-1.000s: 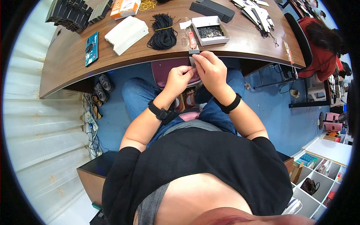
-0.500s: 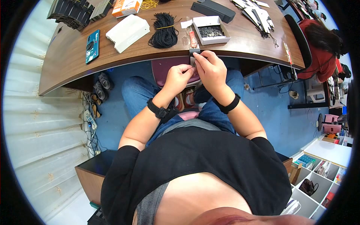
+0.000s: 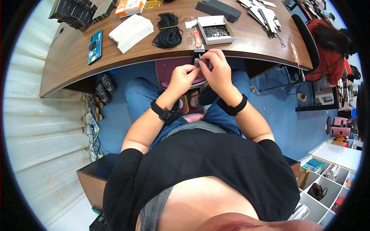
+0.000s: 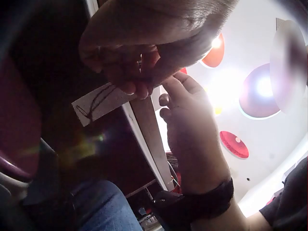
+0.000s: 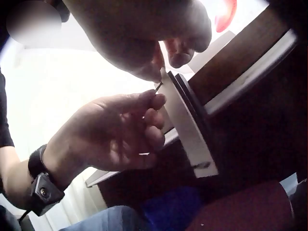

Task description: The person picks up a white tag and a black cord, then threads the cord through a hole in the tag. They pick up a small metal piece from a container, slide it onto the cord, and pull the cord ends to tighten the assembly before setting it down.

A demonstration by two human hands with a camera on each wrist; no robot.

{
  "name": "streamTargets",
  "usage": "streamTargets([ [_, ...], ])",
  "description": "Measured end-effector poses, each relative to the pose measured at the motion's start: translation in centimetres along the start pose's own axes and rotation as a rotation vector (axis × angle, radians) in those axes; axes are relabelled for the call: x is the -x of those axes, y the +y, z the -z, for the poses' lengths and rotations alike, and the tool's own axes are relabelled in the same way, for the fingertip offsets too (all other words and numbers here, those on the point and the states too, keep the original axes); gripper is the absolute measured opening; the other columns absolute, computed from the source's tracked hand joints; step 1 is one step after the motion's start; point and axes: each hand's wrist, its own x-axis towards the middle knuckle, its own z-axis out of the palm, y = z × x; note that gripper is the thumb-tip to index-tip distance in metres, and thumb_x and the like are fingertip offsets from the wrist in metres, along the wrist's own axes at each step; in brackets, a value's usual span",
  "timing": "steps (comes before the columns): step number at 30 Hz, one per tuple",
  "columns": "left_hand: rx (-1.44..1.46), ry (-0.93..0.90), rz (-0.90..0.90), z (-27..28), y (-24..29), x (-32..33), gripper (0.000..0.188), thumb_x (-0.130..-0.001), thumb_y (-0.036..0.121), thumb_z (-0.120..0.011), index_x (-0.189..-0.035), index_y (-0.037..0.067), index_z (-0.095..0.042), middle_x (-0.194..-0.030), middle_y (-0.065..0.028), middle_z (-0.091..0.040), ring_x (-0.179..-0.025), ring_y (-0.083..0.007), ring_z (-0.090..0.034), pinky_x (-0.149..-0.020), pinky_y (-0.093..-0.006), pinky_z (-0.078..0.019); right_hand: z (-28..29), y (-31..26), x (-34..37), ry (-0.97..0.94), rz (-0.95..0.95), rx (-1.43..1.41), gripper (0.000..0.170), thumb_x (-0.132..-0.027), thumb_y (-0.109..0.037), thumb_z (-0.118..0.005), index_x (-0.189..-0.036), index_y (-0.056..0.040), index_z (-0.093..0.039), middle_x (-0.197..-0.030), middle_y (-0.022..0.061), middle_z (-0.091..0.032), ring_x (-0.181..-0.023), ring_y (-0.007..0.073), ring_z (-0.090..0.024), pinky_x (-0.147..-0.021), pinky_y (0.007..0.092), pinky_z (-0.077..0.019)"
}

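Observation:
In front of the desk edge, my two hands meet over a narrow pale tag (image 5: 185, 127) with a dark layer along one side. My right hand (image 3: 219, 71) pinches the tag near its upper end. Fingertips of my left hand (image 3: 181, 79) pinch a short thin cord end (image 5: 158, 87) right at the tag's face. A dark cord loop (image 4: 98, 102) lies across the tag's lower part in the left wrist view. Just beyond the fingers, a small dark block (image 3: 198, 51) sits at the desk edge.
On the desk (image 3: 127, 59) lie a bundle of black cord (image 3: 168, 30), a white box of small dark pieces (image 3: 216, 31), a red-handled tool (image 3: 197, 38), a white folded piece (image 3: 131, 32) and a phone (image 3: 95, 47). Several tags (image 3: 266, 17) lie at back right.
My right hand has drawn back slightly toward my body, its fingers shifting on the tag. More of the tag's pale face shows now. My left hand has barely moved.

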Motion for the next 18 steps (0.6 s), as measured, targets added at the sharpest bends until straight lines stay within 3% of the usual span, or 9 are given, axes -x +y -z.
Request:
streamTargets([
  [2, -0.040, -0.010, 0.059, 0.2, 0.5, 0.2, 0.017, -0.089, 0.011, -0.059, -0.089, -0.004, -0.067, -0.076, -0.0010, -0.065, -0.069, -0.0056, -0.053, -0.063, -0.0215, -0.0430, 0.0, -0.1, -0.1, -0.026, -0.121, -0.115, 0.012, -0.075, -0.003, -0.068, -0.086, -0.0034, -0.063, -0.082, 0.0053, -0.058, -0.058, 0.0123, -0.051, -0.055, 0.0246, -0.0440],
  [5, 0.018, -0.019, 0.075, 0.4, -0.2, 0.7, 0.016, -0.089, 0.011, -0.060, -0.087, -0.003, -0.067, -0.076, -0.0018, -0.065, -0.069, -0.0060, -0.054, -0.062, -0.0217, -0.0430, 0.1, 1.0, 0.1, -0.076, -0.115, -0.148, 0.012, -0.076, -0.004, -0.069, -0.086, -0.0021, -0.063, -0.080, 0.0048, -0.058, -0.059, 0.0103, -0.050, -0.054, 0.0235, -0.0423],
  [9, 0.171, -0.055, 0.125, 0.5, -1.0, 1.5, 0.015, -0.088, 0.011, -0.059, -0.086, -0.002, -0.067, -0.071, -0.0012, -0.063, -0.063, -0.0059, -0.052, -0.058, -0.0222, -0.0427, 1.0, 1.1, 0.9, -0.129, 0.138, -0.077, 0.011, -0.075, -0.003, -0.069, -0.083, -0.0025, -0.062, -0.082, 0.0075, -0.059, -0.063, 0.0178, -0.057, -0.057, 0.0275, -0.0468],
  [11, 0.240, -0.076, 0.144, 0.7, -1.2, 1.8, 0.014, -0.089, 0.010, -0.058, -0.088, -0.001, -0.067, -0.074, -0.0023, -0.065, -0.064, -0.0070, -0.054, -0.060, -0.0221, -0.0441, 1.1, 1.0, 1.8, -0.233, 0.248, 0.003, 0.011, -0.072, -0.009, -0.070, -0.080, -0.0073, -0.063, -0.079, 0.0097, -0.061, -0.072, 0.0286, -0.061, -0.061, 0.0338, -0.0490],
  [13, 0.216, -0.075, 0.166, 0.9, -0.9, 1.9, 0.014, -0.089, 0.009, -0.058, -0.089, -0.001, -0.067, -0.074, -0.0020, -0.064, -0.065, -0.0071, -0.054, -0.060, -0.0221, -0.0442, 0.7, 1.8, 2.8, -0.313, 0.044, -0.144, 0.012, -0.076, -0.010, -0.070, -0.086, -0.0056, -0.065, -0.077, 0.0079, -0.063, -0.069, 0.0222, -0.062, -0.061, 0.0311, -0.0494],
  [15, 0.185, -0.079, 0.181, 0.8, -0.8, 2.0, 0.014, -0.089, 0.009, -0.058, -0.090, -0.001, -0.067, -0.073, -0.0018, -0.063, -0.065, -0.0072, -0.055, -0.060, -0.0221, -0.0443, -0.1, 2.3, 2.6, -0.226, -0.410, -0.422, 0.015, -0.081, -0.013, -0.068, -0.092, -0.0026, -0.066, -0.077, 0.0051, -0.065, -0.068, 0.0125, -0.061, -0.060, 0.0270, -0.0488],
  [16, 0.164, -0.081, 0.182, 0.8, -0.8, 2.1, 0.014, -0.089, 0.010, -0.058, -0.090, -0.001, -0.067, -0.072, -0.0018, -0.063, -0.065, -0.0072, -0.055, -0.060, -0.0220, -0.0444, -0.3, 2.4, 1.9, -0.213, -0.476, -0.504, 0.017, -0.083, -0.014, -0.068, -0.093, -0.0002, -0.065, -0.080, 0.0037, -0.065, -0.068, 0.0065, -0.058, -0.059, 0.0240, -0.0479],
  [18, 0.140, -0.089, 0.186, 0.8, -0.7, 2.1, 0.014, -0.089, 0.010, -0.058, -0.090, -0.001, -0.067, -0.072, -0.0018, -0.063, -0.065, -0.0074, -0.055, -0.060, -0.0221, -0.0447, -0.5, 2.6, 0.9, -0.266, -0.528, -0.566, 0.017, -0.083, -0.012, -0.067, -0.096, 0.0004, -0.064, -0.075, 0.0017, -0.063, -0.063, 0.0057, -0.055, -0.055, 0.0210, -0.0443],
])
